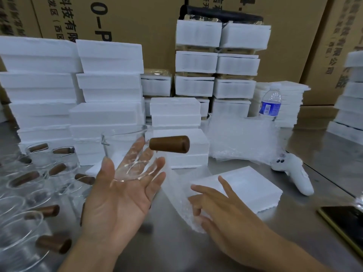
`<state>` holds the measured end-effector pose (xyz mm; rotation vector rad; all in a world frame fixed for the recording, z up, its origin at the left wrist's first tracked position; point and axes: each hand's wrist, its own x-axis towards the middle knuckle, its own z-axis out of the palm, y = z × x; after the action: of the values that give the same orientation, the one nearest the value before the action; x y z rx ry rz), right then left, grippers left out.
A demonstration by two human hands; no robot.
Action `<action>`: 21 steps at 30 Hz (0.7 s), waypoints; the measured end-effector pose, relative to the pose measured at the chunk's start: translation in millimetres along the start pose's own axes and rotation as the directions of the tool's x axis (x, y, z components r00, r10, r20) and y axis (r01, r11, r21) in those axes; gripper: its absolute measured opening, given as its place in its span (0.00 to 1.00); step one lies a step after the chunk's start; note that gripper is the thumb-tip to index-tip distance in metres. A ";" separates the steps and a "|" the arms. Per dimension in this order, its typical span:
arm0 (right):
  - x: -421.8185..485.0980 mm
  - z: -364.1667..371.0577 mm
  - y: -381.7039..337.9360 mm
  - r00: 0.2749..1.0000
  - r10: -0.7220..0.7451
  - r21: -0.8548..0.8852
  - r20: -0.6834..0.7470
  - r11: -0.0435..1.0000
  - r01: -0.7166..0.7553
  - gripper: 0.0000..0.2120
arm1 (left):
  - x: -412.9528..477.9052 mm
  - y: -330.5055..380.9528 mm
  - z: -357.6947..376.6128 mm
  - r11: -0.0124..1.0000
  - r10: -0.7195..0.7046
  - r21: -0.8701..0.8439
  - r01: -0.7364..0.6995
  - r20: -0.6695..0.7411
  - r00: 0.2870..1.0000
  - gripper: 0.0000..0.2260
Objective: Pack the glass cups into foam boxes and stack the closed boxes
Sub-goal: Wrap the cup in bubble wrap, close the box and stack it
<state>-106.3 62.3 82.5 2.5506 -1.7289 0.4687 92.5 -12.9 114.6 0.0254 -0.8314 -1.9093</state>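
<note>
A clear glass cup [125, 152] with a brown wooden handle [170, 144] lies on the straight fingers of my upturned left hand [121, 195], above the steel table. My right hand [220, 209] pinches a sheet of bubble wrap [176, 193] between thumb and curled fingers, with two fingers stretched out. A flat white foam box [247, 187] lies just behind that hand. Several more glass cups [29, 185] with wooden handles stand at the left. Stacks of closed foam boxes [110, 95] fill the back.
A pile of bubble wrap [241, 138] lies right of centre. Behind it are a water bottle [270, 103] and a stack of foam sheets [288, 107]. A white controller [292, 171] and a dark phone [345, 224] lie at the right. Cardboard cartons [149, 32] wall the back.
</note>
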 end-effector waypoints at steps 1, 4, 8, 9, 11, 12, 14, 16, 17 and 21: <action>-1.0 0.6 1.4 1.000 -0.007 0.005 -0.019 1.000 0.007 0.13 | 0.4 2.3 -1.1 1.000 0.018 -0.010 -0.018 0.018 1.000 0.33; -2.6 -2.9 0.2 0.987 0.062 0.139 -0.151 0.990 -0.041 0.14 | 1.0 10.0 -6.2 0.994 0.071 -0.091 -0.066 0.052 0.996 0.31; -5.4 -12.7 -2.2 0.838 0.268 0.476 -0.475 0.879 -0.012 0.14 | 1.6 14.2 -8.1 0.996 0.093 0.018 -0.093 -0.023 0.995 0.34; -6.4 -15.4 -3.2 0.800 0.309 0.541 -0.514 0.841 0.024 0.14 | 1.8 14.0 -6.9 0.992 0.101 0.079 -0.096 -0.061 0.993 0.35; -8.1 -20.6 -3.6 0.758 0.374 0.657 -0.534 0.748 0.094 0.13 | 2.3 12.7 -3.1 0.973 0.125 0.208 -0.101 -0.108 0.986 0.35; -8.8 -23.0 -2.8 0.756 0.389 0.705 -0.527 0.697 0.133 0.13 | 2.2 12.4 -1.2 0.955 0.139 0.279 -0.104 -0.110 0.984 0.33; -9.9 -26.7 -0.4 0.764 0.401 0.771 -0.505 0.607 0.191 0.16 | 1.8 12.3 3.8 0.891 0.185 0.433 -0.137 -0.071 0.980 0.26; -10.3 -29.5 0.5 0.783 0.410 0.817 -0.468 0.539 0.206 0.18 | 1.7 12.9 11.5 0.783 0.260 0.583 -0.216 0.008 0.966 0.32; -10.0 -30.6 0.7 0.797 0.405 0.827 -0.448 0.527 0.197 0.19 | 2.4 13.0 16.2 0.717 0.303 0.645 -0.264 0.053 0.952 0.35; -9.0 -30.3 1.7 0.850 0.376 0.811 -0.370 0.576 0.098 0.14 | 11.0 2.1 37.9 0.559 0.272 0.769 -0.312 0.185 0.944 0.27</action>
<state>-118.0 75.4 108.9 2.2739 -1.7236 2.1954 74.9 -2.0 148.3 0.3683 -1.5650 -1.0909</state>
